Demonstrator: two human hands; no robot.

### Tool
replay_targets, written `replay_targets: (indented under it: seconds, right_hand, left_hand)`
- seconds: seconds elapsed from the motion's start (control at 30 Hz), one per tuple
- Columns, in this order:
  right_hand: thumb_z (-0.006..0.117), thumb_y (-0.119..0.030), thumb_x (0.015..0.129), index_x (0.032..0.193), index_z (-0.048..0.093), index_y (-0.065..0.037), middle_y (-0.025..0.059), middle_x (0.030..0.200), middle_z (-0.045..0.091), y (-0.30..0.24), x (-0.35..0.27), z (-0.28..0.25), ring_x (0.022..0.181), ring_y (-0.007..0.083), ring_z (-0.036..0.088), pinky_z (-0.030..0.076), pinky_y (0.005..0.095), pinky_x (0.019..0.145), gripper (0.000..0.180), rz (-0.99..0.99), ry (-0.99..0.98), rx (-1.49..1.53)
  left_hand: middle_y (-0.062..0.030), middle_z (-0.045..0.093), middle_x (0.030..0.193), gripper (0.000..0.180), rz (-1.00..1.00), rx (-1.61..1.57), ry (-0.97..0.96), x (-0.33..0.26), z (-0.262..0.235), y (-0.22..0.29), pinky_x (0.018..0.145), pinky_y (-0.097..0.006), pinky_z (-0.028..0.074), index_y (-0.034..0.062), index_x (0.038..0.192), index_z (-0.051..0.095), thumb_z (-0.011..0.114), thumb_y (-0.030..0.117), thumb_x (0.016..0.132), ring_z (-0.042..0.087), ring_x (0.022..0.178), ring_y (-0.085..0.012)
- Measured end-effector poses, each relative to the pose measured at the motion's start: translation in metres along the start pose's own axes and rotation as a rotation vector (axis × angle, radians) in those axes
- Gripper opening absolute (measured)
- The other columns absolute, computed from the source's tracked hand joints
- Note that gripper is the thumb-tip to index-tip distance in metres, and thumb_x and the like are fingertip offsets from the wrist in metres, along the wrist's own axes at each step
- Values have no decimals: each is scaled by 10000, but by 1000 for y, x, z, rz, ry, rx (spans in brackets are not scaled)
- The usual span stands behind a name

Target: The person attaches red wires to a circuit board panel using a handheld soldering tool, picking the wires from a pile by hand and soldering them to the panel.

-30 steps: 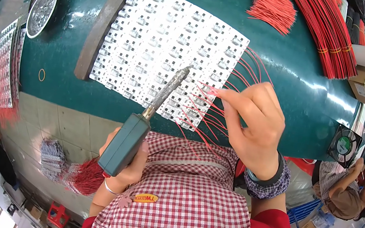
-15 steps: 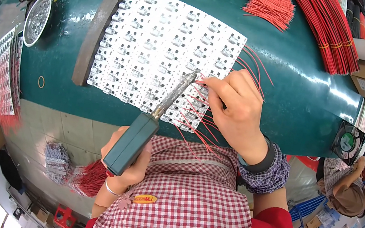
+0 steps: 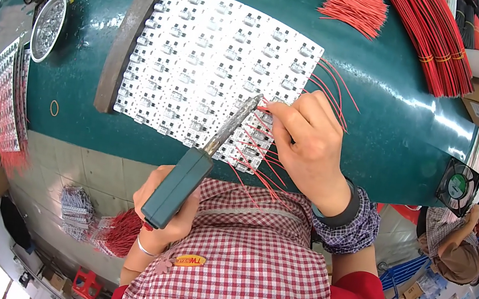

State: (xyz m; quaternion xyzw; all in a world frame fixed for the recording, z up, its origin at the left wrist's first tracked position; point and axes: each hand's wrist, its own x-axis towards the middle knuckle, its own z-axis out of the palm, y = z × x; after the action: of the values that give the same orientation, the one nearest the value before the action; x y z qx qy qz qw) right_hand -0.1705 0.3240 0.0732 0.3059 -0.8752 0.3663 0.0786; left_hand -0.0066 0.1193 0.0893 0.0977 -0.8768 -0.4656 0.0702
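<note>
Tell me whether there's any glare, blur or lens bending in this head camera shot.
Head view: a white glare streak lies on the glossy dark green tabletop at right; fisheye bends the table's edge and blacks out the corners; the white panel of small circuit boards and the right hand look sharp.

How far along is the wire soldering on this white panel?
Done: red wires fan off the white panel's right and lower-right edge. In hand: left hand aims the soldering iron where right hand pinches a wire. Left: most rows look unwired; loose wires wait.
</note>
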Motion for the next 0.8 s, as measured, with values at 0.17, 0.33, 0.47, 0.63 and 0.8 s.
replay_targets:
  seconds: [0.17, 0.33, 0.47, 0.63, 0.8]
  right_hand:
    - [747, 47, 739, 908, 699, -23, 66, 781, 505, 0, -1, -1, 751, 242, 542, 481, 370, 619, 189, 1, -8, 5]
    - [750, 45, 739, 913, 698, -24, 65, 777, 503, 0, 0, 0, 748, 243, 540, 480, 372, 619, 195, 8, -1, 3]
    - [749, 45, 740, 915, 698, -25, 64, 777, 509, -2, 1, -2, 744, 246, 542, 476, 375, 613, 195, 5, 0, 6]
    - [748, 47, 750, 918, 704, -29, 59, 794, 564, -4, 3, -13, 746, 244, 561, 474, 369, 612, 190, -24, 77, -4]
    - [755, 81, 738, 942, 723, -37, 64, 799, 591, 7, 9, -10, 750, 246, 575, 477, 359, 630, 237, -34, 55, 9]
  left_hand:
    - [-206, 698, 974, 252, 47, 45, -7, -16, -2, -8, 684, -365, 578, -51, 995, 720, 739, -42, 744, 712, 764, -352]
    - [-235, 710, 1012, 270, 13, 94, 18, -23, -3, -13, 729, -385, 591, -53, 1039, 731, 759, -18, 773, 731, 827, -383]
    - [-240, 712, 1033, 284, 35, 64, 36, -22, 0, -13, 744, -390, 595, -52, 1054, 732, 765, -19, 774, 736, 850, -381]
    - [-237, 714, 1043, 288, 17, 68, 30, -20, -2, -14, 736, -386, 594, -49, 1055, 732, 772, -20, 771, 738, 856, -369]
    - [-227, 717, 1052, 293, -29, 34, 46, -18, 3, -14, 721, -373, 592, -47, 1051, 729, 777, -22, 764, 740, 852, -358]
